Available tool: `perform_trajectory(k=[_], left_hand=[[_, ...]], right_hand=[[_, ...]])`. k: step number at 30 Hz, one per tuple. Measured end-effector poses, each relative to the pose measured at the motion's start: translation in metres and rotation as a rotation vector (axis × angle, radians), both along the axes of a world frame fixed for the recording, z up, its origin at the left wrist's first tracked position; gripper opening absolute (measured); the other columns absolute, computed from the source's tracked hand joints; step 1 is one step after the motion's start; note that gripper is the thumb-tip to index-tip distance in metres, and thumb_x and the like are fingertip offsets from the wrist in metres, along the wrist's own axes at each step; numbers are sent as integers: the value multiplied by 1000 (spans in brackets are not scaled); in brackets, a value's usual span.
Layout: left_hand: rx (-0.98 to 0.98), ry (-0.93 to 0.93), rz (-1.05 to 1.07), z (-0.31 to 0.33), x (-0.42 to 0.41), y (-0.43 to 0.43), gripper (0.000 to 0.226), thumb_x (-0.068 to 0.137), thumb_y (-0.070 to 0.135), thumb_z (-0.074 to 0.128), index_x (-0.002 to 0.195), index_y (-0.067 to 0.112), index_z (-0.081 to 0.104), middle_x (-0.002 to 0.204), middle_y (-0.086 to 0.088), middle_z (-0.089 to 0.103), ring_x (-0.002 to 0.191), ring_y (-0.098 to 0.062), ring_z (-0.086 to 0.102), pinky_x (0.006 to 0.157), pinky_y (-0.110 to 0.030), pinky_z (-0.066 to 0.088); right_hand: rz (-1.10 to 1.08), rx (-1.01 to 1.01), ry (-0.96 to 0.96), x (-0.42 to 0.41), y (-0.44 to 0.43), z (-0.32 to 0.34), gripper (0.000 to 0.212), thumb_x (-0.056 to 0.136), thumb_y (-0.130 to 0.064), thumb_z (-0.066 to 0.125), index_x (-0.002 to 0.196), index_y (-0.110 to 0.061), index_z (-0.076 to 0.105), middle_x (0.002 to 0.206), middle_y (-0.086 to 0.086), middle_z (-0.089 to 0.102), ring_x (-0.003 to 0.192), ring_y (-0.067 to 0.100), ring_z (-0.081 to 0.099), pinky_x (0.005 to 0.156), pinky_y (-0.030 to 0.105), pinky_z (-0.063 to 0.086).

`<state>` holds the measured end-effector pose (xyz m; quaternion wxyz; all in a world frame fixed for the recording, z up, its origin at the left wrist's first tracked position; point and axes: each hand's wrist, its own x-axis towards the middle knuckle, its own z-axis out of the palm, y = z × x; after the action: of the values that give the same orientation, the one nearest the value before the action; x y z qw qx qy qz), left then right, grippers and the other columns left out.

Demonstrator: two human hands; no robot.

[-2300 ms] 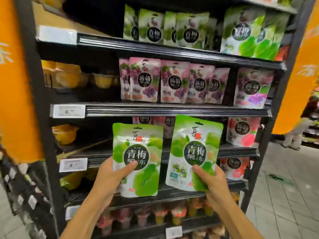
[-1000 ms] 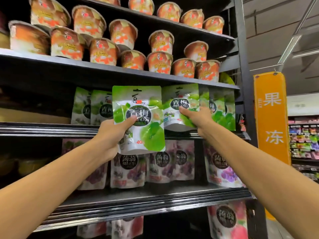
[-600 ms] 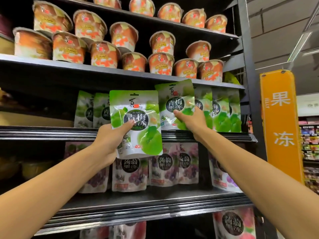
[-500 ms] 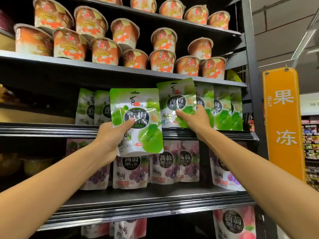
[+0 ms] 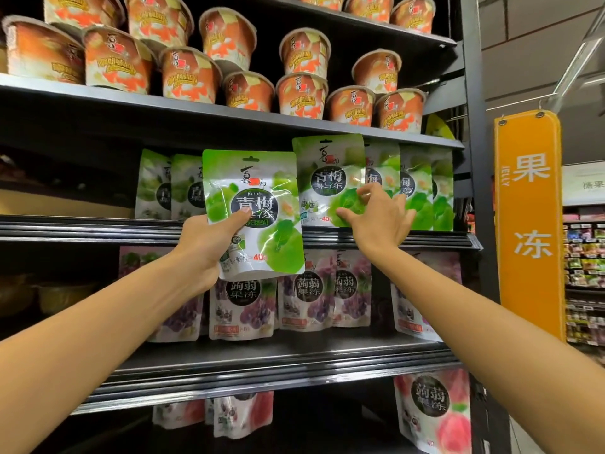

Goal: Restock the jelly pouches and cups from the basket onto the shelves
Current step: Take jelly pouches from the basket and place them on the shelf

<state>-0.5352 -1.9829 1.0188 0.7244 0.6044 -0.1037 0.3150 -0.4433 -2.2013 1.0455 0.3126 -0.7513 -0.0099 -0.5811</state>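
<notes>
My left hand point(image 5: 203, 237) grips a green jelly pouch point(image 5: 258, 198) by its lower left side, holding it upright in front of the middle shelf's edge point(image 5: 98, 227). A second green pouch point(image 5: 327, 172) stands on that shelf beside the others of its kind point(image 5: 415, 185). My right hand point(image 5: 379, 221) is in front of it with the fingers spread and loose. Thumb and forefinger tips touch its face. More green pouches point(image 5: 170, 188) stand to the left, behind the held one. The basket is out of view.
Orange jelly cups point(image 5: 301, 93) are stacked on the shelf above. Purple pouches point(image 5: 304, 293) fill the shelf below and pink ones point(image 5: 432, 411) the lowest. An orange hanging sign point(image 5: 530, 224) flanks the rack's right post. The green shelf's far left is dark with no pouches.
Both hands rose from the lower shelves to the green-pouch shelf. My right hand set its pouch upright on the shelf and loosened its grip. The left pouch has barely moved lately.
</notes>
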Motion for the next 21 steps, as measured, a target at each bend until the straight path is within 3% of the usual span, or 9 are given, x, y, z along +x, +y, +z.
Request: perform_trajectory(k=[5, 10, 12, 14, 15, 17, 18, 20, 21], left_hand=[[-3, 4, 14, 1, 1, 2, 8, 87, 22, 72, 84, 16, 68, 73, 2, 73, 57, -11, 68, 45, -23, 51], [4, -6, 22, 0, -2, -3, 6, 87, 21, 72, 83, 17, 69, 64, 6, 73, 50, -8, 68, 40, -19, 50], [25, 10, 39, 3, -3, -5, 6, 87, 22, 73, 86, 17, 69, 79, 1, 73, 66, -14, 70, 50, -23, 54], [47, 14, 70, 9, -3, -8, 11, 86, 23, 73, 92, 15, 69, 94, -5, 72, 85, -22, 67, 69, -31, 55], [57, 9, 86, 13, -3, -10, 15, 86, 24, 74, 96, 13, 69, 99, -7, 72, 91, -24, 66, 76, -35, 55], [73, -5, 114, 21, 0, -13, 25, 85, 25, 75, 102, 9, 69, 105, -10, 71, 93, -27, 67, 79, -38, 56], [78, -5, 121, 26, 2, -14, 33, 84, 28, 76, 107, 5, 67, 107, -13, 71, 89, -27, 68, 75, -37, 58], [98, 26, 132, 37, 6, -15, 56, 83, 38, 75, 119, -2, 60, 115, -20, 66, 80, -24, 66, 61, -29, 57], [119, 48, 126, 44, 8, -14, 70, 84, 44, 71, 129, -5, 52, 124, -22, 60, 86, -25, 66, 65, -29, 58]], right_hand=[[-7, -21, 82, 3, -2, 0, 44, 77, -59, 71, 112, -33, 63, 121, -5, 66, 134, 26, 39, 104, 45, 27], [-23, -101, 43, -12, -1, -4, 34, 83, -54, 67, 108, -30, 66, 119, -1, 57, 120, 21, 44, 94, 36, 33], [273, -127, -11, -22, 3, -4, 30, 89, -51, 61, 101, -24, 67, 104, -4, 60, 101, 13, 54, 82, 28, 39], [757, -129, 168, -39, 14, -6, 49, 94, -53, 53, 108, -9, 66, 97, 3, 68, 84, 14, 66, 70, 28, 48], [918, -137, 297, -45, 20, -8, 61, 93, -56, 51, 116, 0, 62, 104, 15, 69, 87, 23, 69, 68, 27, 51], [1018, -124, 420, -54, 31, -11, 63, 88, -53, 62, 118, 2, 57, 117, 24, 63, 102, 34, 66, 75, 32, 58], [1018, -77, 407, -58, 36, -10, 61, 85, -46, 70, 122, 0, 57, 112, 17, 67, 101, 30, 66, 79, 37, 59], [1068, 59, 344, -60, 39, -1, 37, 83, -29, 77, 109, -5, 66, 93, 4, 71, 83, 21, 70, 66, 38, 61], [1088, 131, 332, -62, 41, 6, 22, 83, -23, 77, 96, -7, 69, 85, 2, 73, 74, 18, 71, 56, 32, 60]])
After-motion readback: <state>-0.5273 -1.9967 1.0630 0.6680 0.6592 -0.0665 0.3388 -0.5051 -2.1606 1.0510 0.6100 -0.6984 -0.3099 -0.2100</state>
